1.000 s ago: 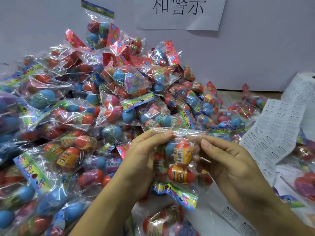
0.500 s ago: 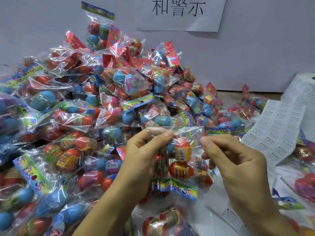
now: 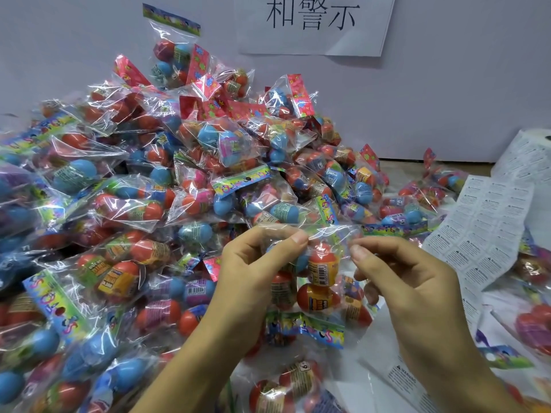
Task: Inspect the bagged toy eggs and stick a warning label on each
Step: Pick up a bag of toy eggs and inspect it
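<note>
I hold one clear bag of toy eggs [image 3: 320, 281] upside down in front of me, its colourful header card hanging at the bottom. My left hand [image 3: 256, 281] pinches the bag's upper left edge between thumb and fingers. My right hand [image 3: 408, 281] pinches the upper right edge. Red, yellow and blue eggs show through the plastic. A long white sheet of warning labels [image 3: 483, 231] lies to the right of my right hand.
A big heap of bagged toy eggs [image 3: 179, 180] fills the left and middle, rising against the white wall. More bags [image 3: 533, 320] lie at the right. Another bag [image 3: 286, 386] rests below my hands. A paper sign [image 3: 313, 22] hangs on the wall.
My hands have spread the bag's top edge apart and lifted it slightly. The right hand shifted to the right, and the bag now hangs more open between the hands.
</note>
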Motion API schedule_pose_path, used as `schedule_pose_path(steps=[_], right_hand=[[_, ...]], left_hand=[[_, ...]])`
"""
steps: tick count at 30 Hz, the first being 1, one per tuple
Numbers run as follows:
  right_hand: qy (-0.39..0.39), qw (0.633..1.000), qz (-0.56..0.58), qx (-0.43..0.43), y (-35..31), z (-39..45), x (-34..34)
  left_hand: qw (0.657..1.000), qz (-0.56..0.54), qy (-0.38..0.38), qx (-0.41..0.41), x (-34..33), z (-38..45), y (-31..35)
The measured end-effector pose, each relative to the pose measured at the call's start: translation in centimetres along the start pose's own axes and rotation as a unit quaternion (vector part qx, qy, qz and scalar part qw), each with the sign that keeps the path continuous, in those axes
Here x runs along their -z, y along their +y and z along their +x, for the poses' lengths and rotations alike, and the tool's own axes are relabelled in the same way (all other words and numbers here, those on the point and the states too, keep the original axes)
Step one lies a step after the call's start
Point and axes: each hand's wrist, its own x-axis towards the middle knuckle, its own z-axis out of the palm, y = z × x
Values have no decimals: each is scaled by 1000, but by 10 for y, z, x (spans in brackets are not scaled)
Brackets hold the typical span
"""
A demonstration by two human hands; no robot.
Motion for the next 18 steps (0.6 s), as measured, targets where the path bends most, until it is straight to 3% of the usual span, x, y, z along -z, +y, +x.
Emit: schedule_pose_path(steps=[4, 10, 18], right_hand=[[17, 1000, -9, 8, 1, -2, 0], [37, 991, -83, 94, -9, -9, -4], [23, 997, -48, 53, -13, -9, -9]], left_hand=[[999, 1, 28, -16, -2, 0, 2], [997, 24, 54, -59, -6, -2, 4], [995, 43, 41, -76, -6, -4, 3]])
